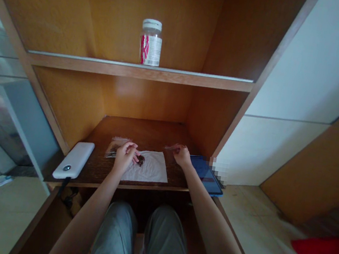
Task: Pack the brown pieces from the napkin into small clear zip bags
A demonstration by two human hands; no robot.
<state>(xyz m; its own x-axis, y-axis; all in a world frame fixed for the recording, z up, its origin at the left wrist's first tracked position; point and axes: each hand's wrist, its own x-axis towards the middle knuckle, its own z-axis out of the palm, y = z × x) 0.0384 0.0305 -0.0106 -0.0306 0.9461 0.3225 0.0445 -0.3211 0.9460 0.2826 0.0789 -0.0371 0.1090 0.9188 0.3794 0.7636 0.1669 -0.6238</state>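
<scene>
"Dark clump point(140, 160), where?"
"On white paper point(150, 168), just beside left hand point(125, 156)."
"Left fingers?"
"Curled together, close to clump; any pinch too small to tell."
"Right hand point(180, 154)?"
"Fingers pinching thin pale strip point(169, 147), near blue-cased tablet point(205, 175)."

dark clump point(140, 160) on white paper point(151, 173): too small to tell | sliver point(171, 147) in right hand point(182, 154): unclear (very thin) | red cloth point(323, 252): blurred, edge-cut
</scene>
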